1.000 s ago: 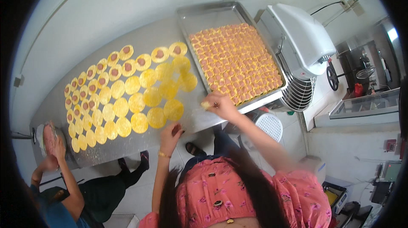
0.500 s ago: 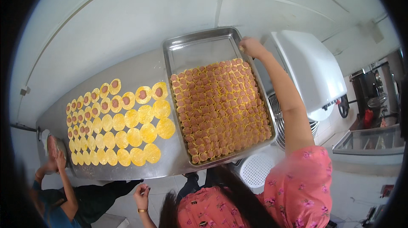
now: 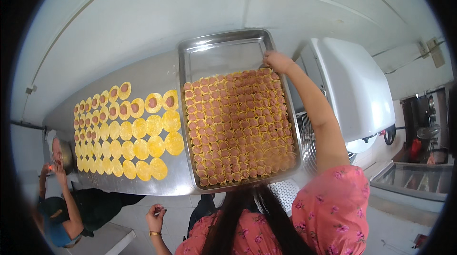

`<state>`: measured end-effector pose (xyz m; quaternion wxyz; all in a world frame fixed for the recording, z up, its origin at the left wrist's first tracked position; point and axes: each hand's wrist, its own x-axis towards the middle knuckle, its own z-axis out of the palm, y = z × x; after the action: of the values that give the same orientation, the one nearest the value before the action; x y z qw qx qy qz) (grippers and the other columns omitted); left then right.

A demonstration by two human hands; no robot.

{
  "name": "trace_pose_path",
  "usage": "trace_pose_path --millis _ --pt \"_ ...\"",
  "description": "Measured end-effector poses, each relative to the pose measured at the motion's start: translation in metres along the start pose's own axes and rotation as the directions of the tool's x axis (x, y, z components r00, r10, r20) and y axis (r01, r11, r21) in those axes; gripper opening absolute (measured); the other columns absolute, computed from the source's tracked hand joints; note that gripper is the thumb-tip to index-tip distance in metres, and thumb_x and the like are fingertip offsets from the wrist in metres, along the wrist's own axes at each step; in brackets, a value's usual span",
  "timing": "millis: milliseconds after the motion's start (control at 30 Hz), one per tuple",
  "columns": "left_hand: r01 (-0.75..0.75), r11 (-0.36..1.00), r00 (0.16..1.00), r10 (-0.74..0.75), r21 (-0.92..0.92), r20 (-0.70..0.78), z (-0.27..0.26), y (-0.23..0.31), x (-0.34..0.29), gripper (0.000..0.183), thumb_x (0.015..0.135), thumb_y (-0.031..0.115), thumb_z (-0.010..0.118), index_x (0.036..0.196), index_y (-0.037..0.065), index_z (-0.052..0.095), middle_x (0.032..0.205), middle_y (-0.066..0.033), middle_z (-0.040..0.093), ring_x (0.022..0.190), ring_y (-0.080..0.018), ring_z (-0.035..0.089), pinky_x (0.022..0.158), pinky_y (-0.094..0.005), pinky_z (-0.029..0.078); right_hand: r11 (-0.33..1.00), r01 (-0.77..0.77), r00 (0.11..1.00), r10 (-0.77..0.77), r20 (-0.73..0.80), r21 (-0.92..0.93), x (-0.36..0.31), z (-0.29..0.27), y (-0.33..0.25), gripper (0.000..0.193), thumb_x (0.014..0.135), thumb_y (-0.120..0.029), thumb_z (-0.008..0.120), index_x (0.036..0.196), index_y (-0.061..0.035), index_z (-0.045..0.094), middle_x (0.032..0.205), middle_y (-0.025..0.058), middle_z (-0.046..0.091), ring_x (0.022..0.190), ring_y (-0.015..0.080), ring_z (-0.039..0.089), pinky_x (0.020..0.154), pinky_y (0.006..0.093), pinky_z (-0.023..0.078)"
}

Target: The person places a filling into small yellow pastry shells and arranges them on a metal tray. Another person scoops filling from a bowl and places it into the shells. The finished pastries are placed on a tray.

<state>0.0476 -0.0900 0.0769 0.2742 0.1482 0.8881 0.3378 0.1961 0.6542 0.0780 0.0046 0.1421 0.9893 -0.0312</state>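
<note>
A large metal tray (image 3: 223, 56) is packed with rows of open-topped meat dumplings (image 3: 238, 126) in yellow wrappers; bare metal shows at its far end. My right hand (image 3: 277, 61) reaches over the tray's far right side, fingers pinched at the end of the farthest row. The fingertips' contents are hidden. Low beside the table's near edge, my left hand (image 3: 155, 218) is curled, thumb and forefinger close together, with a small dark spot at the tips. Left of the tray, round yellow wrappers (image 3: 141, 149) lie in rows, the farther ones topped with meat filling (image 3: 153, 102).
A metal table (image 3: 143, 76) runs along the white wall. At its left end, another person's hands (image 3: 56, 167) are at a bowl of meat (image 3: 59, 150). A white appliance (image 3: 354, 88) stands right of the tray, with wire racks (image 3: 309, 143) under it. A white perforated stool (image 3: 284, 193) stands below.
My right hand has come in from the tray's outer rim to the end of the far dumpling row. The view has shifted slightly. The other person's hands have moved at the bowl.
</note>
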Motion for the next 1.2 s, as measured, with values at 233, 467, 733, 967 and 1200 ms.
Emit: trace_pose_path --millis 233,467,733,967,1200 --pt "-0.091 0.987 0.995 0.096 0.132 -0.026 0.003 0.027 0.014 0.016 0.074 -0.001 0.069 0.089 -0.001 0.063 0.08 -0.0057 0.067 0.074 -0.0121 0.064 0.066 -0.0274 0.052 0.931 -0.318 0.94 0.335 -0.071 0.179 0.041 0.007 -0.003 0.024 0.069 -0.008 0.061 0.094 -0.0078 0.065 0.097 0.0138 0.058 0.096 0.033 0.057 0.081 0.0408 0.048" --pt "-0.204 0.968 0.976 0.212 0.147 -0.043 -0.004 0.091 0.031 0.016 0.08 0.002 0.064 0.095 -0.002 0.063 0.087 -0.0107 0.067 0.078 -0.0155 0.065 0.064 -0.0275 0.052 0.912 -0.228 0.945 0.291 -0.149 0.34 0.07 0.004 -0.041 0.032 0.076 -0.015 0.058 0.107 -0.0074 0.065 0.107 0.0156 0.063 0.1 0.0315 0.059 0.088 0.038 0.047" --pt "-0.749 0.58 0.622 0.782 0.321 0.041 0.047 0.247 0.182 0.02 0.083 0.003 0.052 0.101 0.005 0.062 0.103 -0.01 0.058 0.098 -0.0308 0.054 0.082 -0.0385 0.046 0.814 0.004 0.988 -0.092 0.121 0.581 0.168 0.041 -0.163 0.032 0.078 -0.014 0.05 0.105 -0.0077 0.067 0.103 0.0157 0.066 0.094 0.0325 0.062 0.086 0.04 0.048" --pt "-0.693 0.602 0.688 0.717 0.396 0.114 0.103 0.319 0.297 0.02 0.08 -0.001 0.05 0.094 0.004 0.064 0.104 -0.0089 0.06 0.099 -0.0298 0.054 0.084 -0.0379 0.046 0.854 -0.039 0.963 -0.105 0.246 0.518 0.165 0.035 -0.191 0.035 0.076 -0.013 0.05 0.106 -0.0084 0.067 0.095 0.016 0.067 0.084 0.0281 0.064 0.078 0.0362 0.049" --pt "-0.778 0.501 0.607 0.756 0.38 0.245 0.123 0.314 0.339 0.025 0.08 0.001 0.049 0.097 0.008 0.066 0.107 -0.0058 0.061 0.106 -0.0281 0.052 0.092 -0.0382 0.042 0.79 -0.16 0.97 0.016 0.241 0.592 0.162 0.039 -0.201 0.032 0.076 -0.016 0.049 0.099 -0.0163 0.071 0.096 0.0106 0.068 0.095 0.0296 0.06 0.097 0.0456 0.034"
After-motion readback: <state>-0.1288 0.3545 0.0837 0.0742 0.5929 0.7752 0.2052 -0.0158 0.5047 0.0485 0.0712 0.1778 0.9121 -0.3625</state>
